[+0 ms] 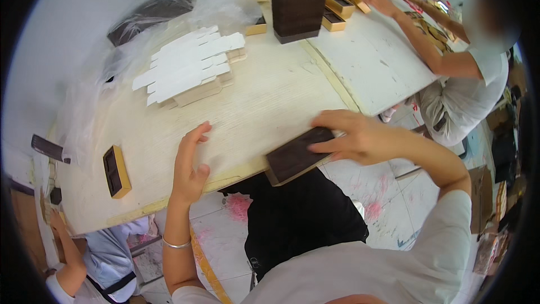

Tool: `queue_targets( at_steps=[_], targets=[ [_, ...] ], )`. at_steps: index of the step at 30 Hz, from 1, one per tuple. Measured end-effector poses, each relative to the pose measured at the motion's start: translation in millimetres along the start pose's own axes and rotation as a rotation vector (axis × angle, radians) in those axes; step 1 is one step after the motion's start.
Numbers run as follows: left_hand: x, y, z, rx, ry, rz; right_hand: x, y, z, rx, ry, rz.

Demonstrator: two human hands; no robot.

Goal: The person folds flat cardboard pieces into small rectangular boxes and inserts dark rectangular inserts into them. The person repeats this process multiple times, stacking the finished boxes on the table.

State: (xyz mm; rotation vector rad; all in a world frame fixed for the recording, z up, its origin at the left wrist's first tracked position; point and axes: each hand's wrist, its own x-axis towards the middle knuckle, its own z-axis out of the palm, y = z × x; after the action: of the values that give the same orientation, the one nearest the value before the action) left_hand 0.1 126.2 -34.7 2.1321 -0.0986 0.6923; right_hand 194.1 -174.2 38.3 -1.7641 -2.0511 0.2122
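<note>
My right hand (351, 138) grips a small box (298, 156) at the table's front edge. The box has a dark brown inside or top and a gold side, and is slightly blurred. My left hand (191, 163) hovers over the table edge, thumb and fingers apart, holding nothing. Left of it on the table lies another gold box with a dark divided insert (115, 171). Beyond my hands rests a stack of flat white carton blanks (191, 67) with tabbed edges.
A tall stack of dark brown trays (298, 3) stands at the back, beside several gold boxes (337, 5). Clear plastic film (225, 3) covers a dark bundle at the back left. A co-worker's hand (379, 3) reaches among boxes at the far right; another person's arm (70, 253) is at lower left.
</note>
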Motion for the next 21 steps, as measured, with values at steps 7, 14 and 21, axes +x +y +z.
queue_targets(
  at_steps=[7, 14, 21],
  targets=[
    [3.3, 10.8, 6.4, 0.302, -0.058, -0.034, -73.5, 129.5, -210.5, -0.632, 0.285, 0.561],
    [-3.3, 10.6, 5.6, 0.252, 0.039, -0.106, 66.3, 133.6, -148.6, -0.372, 0.831, 0.019],
    [-1.7, 8.1, 6.4, 0.205, 0.047, -0.095, 229.2, 88.7, 45.2, -0.430, 0.347, -0.041]
  ],
)
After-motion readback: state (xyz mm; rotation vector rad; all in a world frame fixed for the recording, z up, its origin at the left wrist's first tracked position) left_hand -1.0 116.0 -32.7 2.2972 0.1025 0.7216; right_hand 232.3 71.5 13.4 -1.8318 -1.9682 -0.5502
